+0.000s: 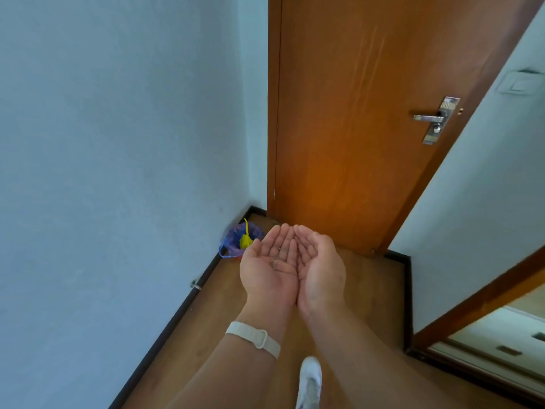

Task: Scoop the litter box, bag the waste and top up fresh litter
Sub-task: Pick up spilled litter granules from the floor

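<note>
Head view: left hand (269, 262), right hand (322, 268) cupping palms-up, edges touching, facing wooden door (354, 119); blue bag (229, 244) sitting left of door.

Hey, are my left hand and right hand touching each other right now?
Touching. The head view shows the left hand and right hand cupped palms up, their little-finger edges pressed together.

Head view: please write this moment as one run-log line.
left hand: open, palm up | right hand: open, palm up, touching the left | blue bag: floor corner beside door
</note>
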Available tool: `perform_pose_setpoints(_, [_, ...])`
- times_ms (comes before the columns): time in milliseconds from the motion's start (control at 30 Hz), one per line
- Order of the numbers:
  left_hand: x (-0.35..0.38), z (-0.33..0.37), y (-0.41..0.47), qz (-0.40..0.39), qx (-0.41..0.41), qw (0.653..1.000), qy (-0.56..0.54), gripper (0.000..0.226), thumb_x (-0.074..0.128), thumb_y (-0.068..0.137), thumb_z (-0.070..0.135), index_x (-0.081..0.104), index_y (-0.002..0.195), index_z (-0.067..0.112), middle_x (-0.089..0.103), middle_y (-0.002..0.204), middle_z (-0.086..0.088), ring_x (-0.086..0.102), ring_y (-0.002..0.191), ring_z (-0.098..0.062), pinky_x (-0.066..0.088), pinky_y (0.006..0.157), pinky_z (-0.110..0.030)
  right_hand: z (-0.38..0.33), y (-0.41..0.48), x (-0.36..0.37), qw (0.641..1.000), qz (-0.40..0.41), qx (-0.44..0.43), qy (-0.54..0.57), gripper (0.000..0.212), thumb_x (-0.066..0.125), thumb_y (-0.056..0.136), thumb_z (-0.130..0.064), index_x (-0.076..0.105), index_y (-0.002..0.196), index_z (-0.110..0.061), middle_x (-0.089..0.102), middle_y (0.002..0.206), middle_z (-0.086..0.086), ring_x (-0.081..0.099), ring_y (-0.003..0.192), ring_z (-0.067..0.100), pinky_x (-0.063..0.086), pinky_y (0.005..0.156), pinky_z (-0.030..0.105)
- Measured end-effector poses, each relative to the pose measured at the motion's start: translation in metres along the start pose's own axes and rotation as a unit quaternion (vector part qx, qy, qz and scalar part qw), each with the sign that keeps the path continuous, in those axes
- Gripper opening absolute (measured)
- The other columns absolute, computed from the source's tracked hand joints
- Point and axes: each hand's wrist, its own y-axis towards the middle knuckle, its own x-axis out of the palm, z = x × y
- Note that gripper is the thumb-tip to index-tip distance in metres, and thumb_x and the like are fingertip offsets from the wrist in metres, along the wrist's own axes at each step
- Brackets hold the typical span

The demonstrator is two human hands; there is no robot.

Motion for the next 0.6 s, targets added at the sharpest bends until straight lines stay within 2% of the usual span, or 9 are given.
perform_pose_setpoints(100, [0.018,0.006,0.050,0.023,0.025,0.999,-0.013,0.043,0.038,0.101,0.026,0.062,0.116,-0.007,0.071,0.108,-0.024,0.072,0.095,-0.034,0.055,0.090,-0.041,0.001,0.054,0.017,0.999,-0.022,0.019,-0.015,0.030,0.046,0.096,-0.017,0.068,0.112,-0.006,0.074,0.107,0.007,0.069,0.103,0.016,0.051,0.097,0.031])
perform_pose_setpoints(233, [0.056,0.015,0.117,0.040,0.063,0.997,-0.011,0.043,0.037,0.102,0.024,0.061,0.114,-0.009,0.070,0.107,-0.025,0.073,0.091,-0.034,0.060,0.077,-0.038,-0.008,0.129,0.045,0.996,-0.052,0.053,-0.043,0.031,0.043,0.098,-0.020,0.068,0.114,-0.010,0.073,0.110,0.004,0.068,0.105,0.015,0.052,0.094,0.029])
perform_pose_setpoints(367, [0.103,0.018,0.176,0.057,0.090,0.994,-0.013,0.043,0.035,0.102,0.024,0.059,0.117,-0.009,0.067,0.114,-0.025,0.067,0.100,-0.034,0.054,0.082,-0.038,-0.029,0.199,0.077,0.992,-0.079,0.083,-0.056,0.030,0.042,0.100,-0.022,0.069,0.108,-0.013,0.073,0.108,0.002,0.068,0.103,0.014,0.053,0.091,0.027])
perform_pose_setpoints(500, [0.135,0.026,0.222,0.058,0.114,0.991,-0.038,0.043,0.034,0.103,0.023,0.059,0.118,-0.010,0.067,0.111,-0.026,0.066,0.102,-0.035,0.054,0.082,-0.038,-0.038,0.254,0.105,0.989,-0.097,0.091,-0.072,0.032,0.041,0.100,-0.027,0.068,0.111,-0.013,0.073,0.110,0.002,0.067,0.106,0.016,0.050,0.099,0.033])
perform_pose_setpoints(600, [0.150,0.040,0.251,0.059,0.124,0.990,-0.039,0.044,0.034,0.103,0.024,0.060,0.116,-0.009,0.069,0.107,-0.025,0.070,0.094,-0.033,0.059,0.074,-0.038,-0.035,0.286,0.125,0.986,-0.103,0.102,-0.078,0.032,0.040,0.101,-0.028,0.068,0.109,-0.015,0.073,0.110,0.001,0.067,0.106,0.015,0.051,0.098,0.032])
